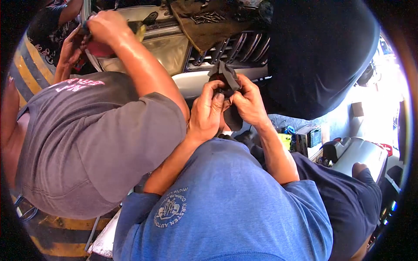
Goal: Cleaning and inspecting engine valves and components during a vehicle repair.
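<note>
1. The left hand (203, 114) has its thumb and curled fingers clamped on the near left side of the grey cloth (225, 75). Press with the pad of the thumb, firmly enough that the folds do not slip.
2. The right hand (251, 101) pinches the opposite side, its thumb and bent forefinger closed on the material. Let this pinch do the fine work while the left one steadies.
3. The cloth is bunched between both hands, its upper folds standing above the fingertips. Whether something small and dark is wrapped inside, I cannot tell; a grip close to the middle would suit either case.
4. Both wrists bend inward, with the hands near each other. Small, even movements of the fingers should serve better than large pulls of the arms.
5. The left forearm (170, 170) runs close beside a co-worker's grey sleeve (130, 128), so a tucked elbow helps avoid a nudge.
6. Beyond the hands stand the silver bumper (191, 83) and the slatted grille (237, 48). Loose metal pieces (208, 18) lie farther off on a brown mat (198, 34); careless trailing folds could sweep them away.
</note>
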Available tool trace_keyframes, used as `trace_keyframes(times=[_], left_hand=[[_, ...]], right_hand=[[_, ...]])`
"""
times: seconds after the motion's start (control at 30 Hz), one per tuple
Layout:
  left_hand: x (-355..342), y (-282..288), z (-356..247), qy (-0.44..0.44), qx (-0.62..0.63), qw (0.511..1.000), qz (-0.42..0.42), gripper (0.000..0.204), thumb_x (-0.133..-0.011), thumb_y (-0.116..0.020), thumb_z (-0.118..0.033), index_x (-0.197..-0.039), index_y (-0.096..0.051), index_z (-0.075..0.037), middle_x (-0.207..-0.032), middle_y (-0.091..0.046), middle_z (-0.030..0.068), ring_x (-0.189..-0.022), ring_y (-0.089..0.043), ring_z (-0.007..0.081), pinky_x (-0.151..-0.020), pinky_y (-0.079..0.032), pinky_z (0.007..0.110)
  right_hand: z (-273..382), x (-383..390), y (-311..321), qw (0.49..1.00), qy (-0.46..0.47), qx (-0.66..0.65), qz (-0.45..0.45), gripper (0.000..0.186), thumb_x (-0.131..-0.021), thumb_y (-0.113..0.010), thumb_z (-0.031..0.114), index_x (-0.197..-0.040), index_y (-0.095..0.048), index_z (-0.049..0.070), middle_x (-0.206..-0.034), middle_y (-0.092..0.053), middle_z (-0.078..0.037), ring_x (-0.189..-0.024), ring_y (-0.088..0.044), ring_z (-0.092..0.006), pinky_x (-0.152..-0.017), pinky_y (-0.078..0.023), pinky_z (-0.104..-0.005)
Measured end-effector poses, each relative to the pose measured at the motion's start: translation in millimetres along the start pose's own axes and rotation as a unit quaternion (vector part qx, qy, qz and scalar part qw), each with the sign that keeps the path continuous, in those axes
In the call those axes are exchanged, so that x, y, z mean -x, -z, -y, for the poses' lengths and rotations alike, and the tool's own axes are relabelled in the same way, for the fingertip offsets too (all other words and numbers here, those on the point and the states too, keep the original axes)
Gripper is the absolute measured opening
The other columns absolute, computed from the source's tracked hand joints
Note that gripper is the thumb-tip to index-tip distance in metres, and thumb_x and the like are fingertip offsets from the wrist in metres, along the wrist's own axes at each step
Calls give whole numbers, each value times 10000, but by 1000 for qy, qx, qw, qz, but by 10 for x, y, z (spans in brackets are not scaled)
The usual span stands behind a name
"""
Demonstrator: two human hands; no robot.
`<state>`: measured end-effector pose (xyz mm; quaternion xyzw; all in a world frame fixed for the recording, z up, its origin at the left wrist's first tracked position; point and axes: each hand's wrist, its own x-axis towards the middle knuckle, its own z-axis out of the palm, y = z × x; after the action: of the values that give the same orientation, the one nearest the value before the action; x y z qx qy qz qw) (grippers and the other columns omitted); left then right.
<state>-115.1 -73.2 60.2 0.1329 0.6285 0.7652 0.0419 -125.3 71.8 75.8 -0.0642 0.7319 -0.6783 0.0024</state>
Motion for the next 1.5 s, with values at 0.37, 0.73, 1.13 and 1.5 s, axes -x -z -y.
trace_keyframes(times=[0.37, 0.73, 1.13, 1.5], left_hand=[[-15, -90, -154, -87, -128, 988, -5, 307, -961, -491, -206, -1171, -469, 17, -953, -627, 169, -821, -641, 261, -721, -493, 335], [-47, -83, -9, -14, 111, 993, 46, 288, -960, -499, -172, -1190, -456, -3, -887, -573, 81, -697, -549, 66, -584, -472, 221], [-151, -19, -112, 35, 11, 988, 150, 496, -971, -484, -189, -1355, -237, 7, -1055, -588, 122, -952, -559, 167, -831, -438, 279], [-156, -106, -99, 48, 40, 997, 50, 348, -976, -480, -170, -1240, -350, 16, -935, -602, 98, -775, -552, 99, -668, -455, 240]], right_hand=[[-141, -8, -167, 981, 51, -100, -156, 241, -912, -423, 112, -980, -614, -18, -777, -569, 14, -684, -465, -52, -614, -396, -216], [-106, -126, 166, 836, -189, -507, -87, 597, -923, -297, 594, -1066, -532, 64, -902, -589, -125, -800, -595, -272, -696, -515, -373], [143, -64, 312, 999, -19, -36, -5, 315, -740, -518, -14, -1042, -607, -33, -896, -632, -37, -823, -568, -95, -752, -477, -257], [-71, -112, -83, 975, 34, -142, -166, 298, -849, -370, 14, -996, -622, -45, -921, -656, -73, -818, -592, -102, -735, -486, -254]])
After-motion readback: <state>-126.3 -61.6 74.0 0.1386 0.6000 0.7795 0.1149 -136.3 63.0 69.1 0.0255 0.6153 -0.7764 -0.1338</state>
